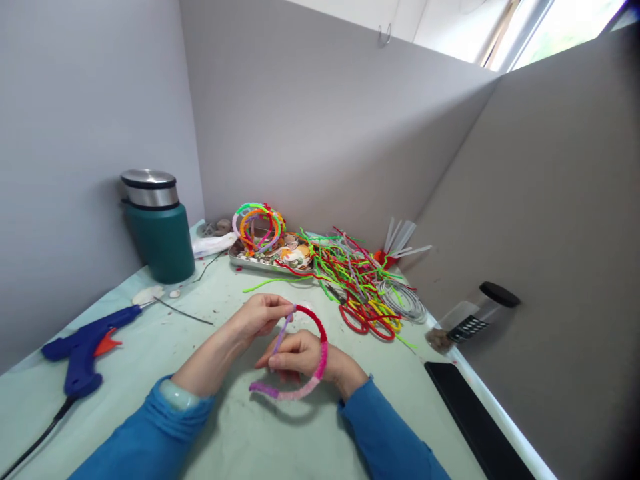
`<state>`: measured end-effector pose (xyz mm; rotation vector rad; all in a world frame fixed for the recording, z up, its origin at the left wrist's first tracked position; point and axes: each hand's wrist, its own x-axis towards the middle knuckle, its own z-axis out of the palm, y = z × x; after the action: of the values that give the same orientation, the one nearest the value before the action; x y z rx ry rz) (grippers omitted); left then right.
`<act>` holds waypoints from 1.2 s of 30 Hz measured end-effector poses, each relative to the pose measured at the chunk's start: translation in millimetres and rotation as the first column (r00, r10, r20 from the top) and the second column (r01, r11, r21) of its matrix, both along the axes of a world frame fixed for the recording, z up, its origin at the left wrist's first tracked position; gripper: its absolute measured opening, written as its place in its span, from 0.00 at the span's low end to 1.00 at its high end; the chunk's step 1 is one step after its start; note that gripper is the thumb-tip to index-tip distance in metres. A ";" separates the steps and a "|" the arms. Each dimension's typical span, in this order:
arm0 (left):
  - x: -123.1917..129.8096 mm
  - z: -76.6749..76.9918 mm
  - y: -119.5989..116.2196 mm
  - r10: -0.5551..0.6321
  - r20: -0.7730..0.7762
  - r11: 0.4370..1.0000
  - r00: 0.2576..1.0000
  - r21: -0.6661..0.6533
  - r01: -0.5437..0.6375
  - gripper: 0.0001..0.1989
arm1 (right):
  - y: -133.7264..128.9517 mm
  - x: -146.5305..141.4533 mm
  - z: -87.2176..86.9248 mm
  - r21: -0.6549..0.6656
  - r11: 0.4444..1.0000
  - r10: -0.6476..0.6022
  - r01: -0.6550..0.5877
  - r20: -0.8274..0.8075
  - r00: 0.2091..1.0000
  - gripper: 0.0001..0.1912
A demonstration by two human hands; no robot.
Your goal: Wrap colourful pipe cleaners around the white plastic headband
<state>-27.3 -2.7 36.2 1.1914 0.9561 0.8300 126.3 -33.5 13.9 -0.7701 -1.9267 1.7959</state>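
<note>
My left hand pinches the upper end of a curved hoop wrapped in red, pink and purple pipe cleaner. The hoop is open on its left side, and its purple lower end hangs free. A thin lilac pipe cleaner runs down from the pinched end to my right hand, whose thumb and fingers close on it. My right hand lies inside the curve of the hoop, with the hoop's right side passing in front of it.
A blue glue gun and green flask are at left. Behind are a metal tray, colourful rings and tangled pipe cleaners. Red-handled scissors, a fallen clear container and a black slab are at right.
</note>
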 end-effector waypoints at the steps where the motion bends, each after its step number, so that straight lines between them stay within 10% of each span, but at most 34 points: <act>1: 0.0 0.5 -0.4 -0.004 0.009 1.000 1.000 0.002 0.004 0.16 | -2.1 -2.3 1.4 -0.012 1.000 -0.005 0.004 -0.019 1.000 0.16; 14: 0.6 2.8 -0.5 0.033 0.003 0.998 0.999 -0.055 -0.033 0.15 | -3.5 -20.4 -19.8 -0.489 0.869 -0.114 -0.082 -0.360 0.926 0.17; 22: -5.2 -6.6 7.1 0.088 0.016 0.996 0.996 -0.023 -0.088 0.17 | 14.2 -1.2 -16.6 -0.363 0.913 -0.278 0.187 -0.219 0.935 0.14; 27: -1.3 -14.6 12.2 0.092 -0.172 0.993 0.981 0.091 -0.077 0.17 | 33.1 17.2 -13.1 -0.324 0.724 -0.680 0.609 -0.187 0.709 0.18; 32: 6.4 -27.7 15.4 0.097 -0.293 0.974 0.951 0.225 -0.030 0.16 | 33.3 17.1 -13.5 0.192 0.677 -0.699 0.710 -0.134 0.703 0.10; 36: 9.0 -30.6 15.0 0.086 -0.215 0.981 0.973 0.190 -0.045 0.18 | 30.2 14.3 -15.4 0.330 0.655 -0.698 0.679 -0.079 0.712 0.09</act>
<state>-18.3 12.3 5.6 1.4413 1.1247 0.8647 140.5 -3.4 -1.5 -1.2232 -1.5729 0.9494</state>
